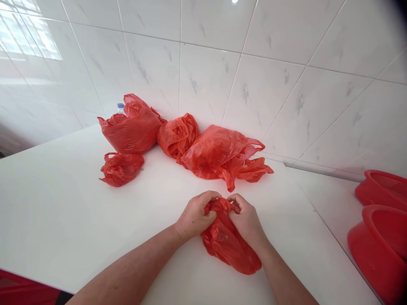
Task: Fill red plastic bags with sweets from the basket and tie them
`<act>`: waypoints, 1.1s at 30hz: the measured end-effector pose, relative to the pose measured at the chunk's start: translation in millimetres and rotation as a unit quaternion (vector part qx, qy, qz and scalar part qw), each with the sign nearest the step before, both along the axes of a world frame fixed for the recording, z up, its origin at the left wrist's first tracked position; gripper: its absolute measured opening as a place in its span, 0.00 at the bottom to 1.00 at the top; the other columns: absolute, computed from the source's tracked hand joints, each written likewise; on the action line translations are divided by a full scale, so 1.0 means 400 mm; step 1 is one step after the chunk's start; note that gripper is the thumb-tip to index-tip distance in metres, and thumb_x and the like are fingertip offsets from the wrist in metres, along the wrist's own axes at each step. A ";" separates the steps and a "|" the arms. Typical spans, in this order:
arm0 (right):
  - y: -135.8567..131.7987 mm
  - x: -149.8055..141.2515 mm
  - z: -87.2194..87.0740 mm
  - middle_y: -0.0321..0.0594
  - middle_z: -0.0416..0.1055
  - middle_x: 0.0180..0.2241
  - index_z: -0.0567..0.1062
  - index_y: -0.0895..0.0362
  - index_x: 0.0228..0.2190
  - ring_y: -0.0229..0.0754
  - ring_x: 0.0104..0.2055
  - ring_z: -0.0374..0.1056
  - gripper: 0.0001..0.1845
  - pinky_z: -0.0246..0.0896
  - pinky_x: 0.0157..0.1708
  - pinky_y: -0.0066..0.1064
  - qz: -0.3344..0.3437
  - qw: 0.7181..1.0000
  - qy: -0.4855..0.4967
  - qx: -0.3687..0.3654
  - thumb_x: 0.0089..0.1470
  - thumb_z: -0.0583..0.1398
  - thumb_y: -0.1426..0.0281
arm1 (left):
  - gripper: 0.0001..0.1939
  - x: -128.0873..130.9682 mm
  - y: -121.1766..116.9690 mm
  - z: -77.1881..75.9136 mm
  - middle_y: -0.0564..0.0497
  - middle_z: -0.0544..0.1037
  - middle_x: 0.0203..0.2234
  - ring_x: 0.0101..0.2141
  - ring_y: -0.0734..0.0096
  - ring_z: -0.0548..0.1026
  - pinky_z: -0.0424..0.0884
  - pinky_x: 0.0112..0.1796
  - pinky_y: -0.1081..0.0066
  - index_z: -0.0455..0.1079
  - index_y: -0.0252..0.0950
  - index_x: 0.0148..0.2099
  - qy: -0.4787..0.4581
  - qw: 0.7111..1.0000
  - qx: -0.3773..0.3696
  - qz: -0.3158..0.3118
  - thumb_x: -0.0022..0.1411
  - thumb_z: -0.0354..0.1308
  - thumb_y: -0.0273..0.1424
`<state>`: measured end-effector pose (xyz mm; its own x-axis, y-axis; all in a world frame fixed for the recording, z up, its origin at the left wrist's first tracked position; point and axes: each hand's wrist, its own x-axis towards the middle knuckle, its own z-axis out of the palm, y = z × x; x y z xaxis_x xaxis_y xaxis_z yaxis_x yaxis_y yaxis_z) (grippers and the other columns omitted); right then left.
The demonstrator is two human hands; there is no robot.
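While left hand (pixel 195 216) and right hand (pixel 249 220) pinch the red bag (pixel 227 243) (fingers closed at its gathered end) | on white surface (pixel 159 190) | length slants rightward, toward the person | right forearm (pixel 282 271) nearer

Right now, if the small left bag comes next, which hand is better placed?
Left, I'd judge: the left hand is nearer the small left bag; the right hand sits farther across the near bag, which both hold.
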<state>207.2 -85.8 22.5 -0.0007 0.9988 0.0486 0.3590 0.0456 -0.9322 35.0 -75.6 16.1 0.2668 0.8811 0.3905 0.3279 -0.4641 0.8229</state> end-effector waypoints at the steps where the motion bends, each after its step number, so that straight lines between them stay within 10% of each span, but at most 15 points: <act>1: -0.001 -0.003 0.004 0.32 0.68 0.22 0.73 0.51 0.30 0.37 0.24 0.60 0.06 0.54 0.24 0.28 0.009 1.000 0.004 -0.007 0.46 0.57 0.70 | 0.25 -0.001 0.000 0.003 0.55 0.75 0.38 0.39 0.71 0.73 0.69 0.42 0.70 0.65 0.41 0.45 0.006 1.000 0.008 -0.001 0.45 0.47 0.17; 9: -0.026 -0.019 0.083 0.39 0.73 0.34 0.75 0.54 0.36 0.43 0.34 0.68 0.14 0.62 0.34 0.34 0.064 0.962 0.238 -0.115 0.46 0.60 0.63 | 0.18 -0.010 0.003 0.009 0.55 0.72 0.33 0.34 0.71 0.71 0.69 0.35 0.70 0.60 0.40 0.40 0.064 0.996 0.049 0.039 0.45 0.49 0.19; 21: 0.057 0.115 0.009 0.33 0.63 0.27 0.73 0.54 0.28 0.34 0.27 0.60 0.11 0.60 0.28 0.27 -0.106 0.949 0.296 -0.011 0.39 0.67 0.69 | 0.20 -0.091 0.067 0.018 0.52 0.71 0.36 0.39 0.70 0.70 0.68 0.39 0.69 0.62 0.39 0.38 -0.007 0.964 0.189 0.184 0.45 0.44 0.14; 28: 0.019 0.065 0.035 0.43 0.69 0.43 0.72 0.53 0.41 0.44 0.43 0.65 0.24 0.61 0.42 0.35 0.078 0.980 0.180 -0.019 0.46 0.62 0.52 | 0.15 -0.065 0.049 0.022 0.49 0.71 0.40 0.41 0.68 0.71 0.69 0.42 0.67 0.64 0.39 0.44 -0.010 0.989 0.112 0.091 0.53 0.51 0.21; 33: -0.031 -0.006 0.089 0.41 0.70 0.44 0.71 0.51 0.44 0.47 0.44 0.66 0.28 0.63 0.42 0.37 0.169 0.976 0.126 -0.055 0.39 0.68 0.59 | 0.40 -0.041 0.023 0.024 0.43 0.62 0.55 0.51 0.59 0.67 0.67 0.48 0.61 0.48 0.43 0.62 -0.065 0.997 -0.038 -0.001 0.49 0.61 0.28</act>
